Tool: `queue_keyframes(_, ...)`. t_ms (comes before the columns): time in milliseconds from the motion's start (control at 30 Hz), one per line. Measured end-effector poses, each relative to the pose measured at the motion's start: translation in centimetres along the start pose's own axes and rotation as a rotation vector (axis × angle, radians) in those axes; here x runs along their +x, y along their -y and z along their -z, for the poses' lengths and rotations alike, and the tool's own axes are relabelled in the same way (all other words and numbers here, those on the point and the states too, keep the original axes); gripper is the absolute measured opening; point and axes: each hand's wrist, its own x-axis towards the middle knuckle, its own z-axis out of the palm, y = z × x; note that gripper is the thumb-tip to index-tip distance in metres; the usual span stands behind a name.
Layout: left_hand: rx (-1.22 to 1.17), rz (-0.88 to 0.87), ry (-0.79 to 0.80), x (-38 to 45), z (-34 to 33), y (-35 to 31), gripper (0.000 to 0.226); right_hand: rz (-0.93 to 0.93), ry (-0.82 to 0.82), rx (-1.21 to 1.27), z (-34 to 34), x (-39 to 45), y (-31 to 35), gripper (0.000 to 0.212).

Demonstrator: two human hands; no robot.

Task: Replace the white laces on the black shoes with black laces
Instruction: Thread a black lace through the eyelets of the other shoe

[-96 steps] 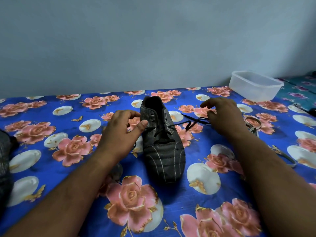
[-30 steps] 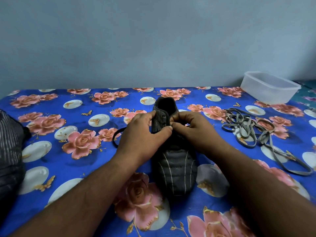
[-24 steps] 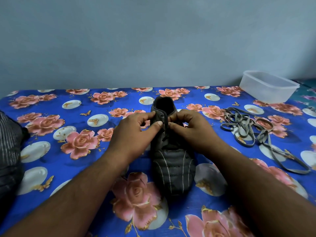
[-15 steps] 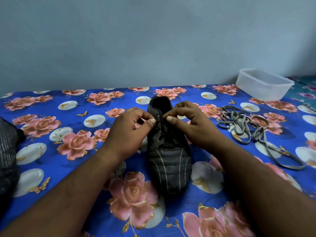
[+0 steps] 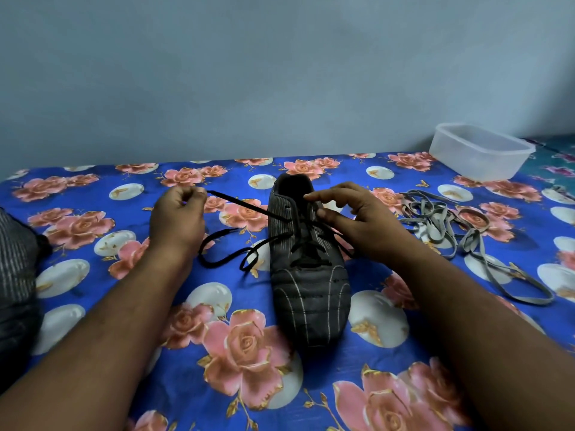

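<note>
A black shoe [image 5: 309,293] with thin pale stripes lies in the middle of the blue floral cloth, toe toward me. A black lace [image 5: 245,206] is threaded through its eyelets. My left hand [image 5: 177,217] pinches one end of this lace and holds it taut, out to the left of the shoe. More of the black lace lies looped on the cloth by the shoe's left side. My right hand [image 5: 354,222] rests over the shoe's right eyelets with fingers loosely spread; whether it holds lace is hidden. The removed whitish laces [image 5: 448,231] lie in a tangle at the right.
A clear plastic tub [image 5: 480,152] stands at the back right near the wall. A second dark striped shoe [image 5: 15,275] shows partly at the left edge. The blue floral cloth [image 5: 93,269] covers the whole surface.
My left hand has pulled away from the shoe to the left, drawing the black lace out taut through an eyelet. My right hand has stayed over the shoe and its fingers have spread.
</note>
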Motion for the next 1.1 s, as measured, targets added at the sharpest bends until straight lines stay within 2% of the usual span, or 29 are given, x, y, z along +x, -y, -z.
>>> queue_keyframes(100,0.243,-0.179,-0.008,0.1,-0.2,0.7,0.036,-0.004,0.002,-0.011,0.0,0.0,0.1,0.03)
queue_keyframes(233,0.319,-0.459,0.276,-2.0,-1.5,0.0,0.036,-0.012,0.007,-0.001,0.0,-0.1,0.2,0.03)
queue_keyframes(300,0.338,-0.52,0.397,-2.8,-2.1,-0.2,0.03,-0.012,0.012,-0.015,0.0,-0.1,0.2,0.03)
queue_keyframes(367,0.336,-0.52,0.451,-3.1,-2.2,-0.1,0.027,-0.01,0.016,-0.027,0.0,-0.1,0.2,0.03)
queue_keyframes(500,0.3,-0.467,0.431,-2.7,-2.0,-0.2,0.028,-0.014,0.015,-0.003,-0.1,0.0,0.1,0.03)
queue_keyframes(600,0.346,-0.437,0.267,-1.2,-1.2,0.2,0.026,-0.013,0.012,0.018,0.0,0.0,0.0,0.03)
queue_keyframes(700,0.369,-0.265,0.051,1.1,0.0,1.7,0.019,-0.018,0.016,0.028,0.1,-0.1,0.1,0.029)
queue_keyframes(767,0.309,-0.149,-0.016,1.8,0.8,2.2,0.029,-0.02,0.019,0.018,0.1,-0.1,0.2,0.029)
queue_keyframes(833,0.25,-0.182,-0.035,1.6,0.7,2.1,0.034,-0.019,0.022,0.008,0.1,-0.1,0.3,0.029)
queue_keyframes(900,0.219,-0.321,0.018,0.8,-0.1,1.6,0.034,-0.018,0.022,0.0,0.2,-0.1,0.4,0.03)
queue_keyframes(1000,0.246,-0.549,0.252,-1.1,-1.5,0.4,0.039,-0.016,0.019,-0.001,0.2,-0.1,0.2,0.03)
queue_keyframes(1100,0.318,-0.604,0.376,-2.4,-2.5,0.3,0.028,-0.011,0.016,-0.009,0.2,0.0,0.2,0.03)
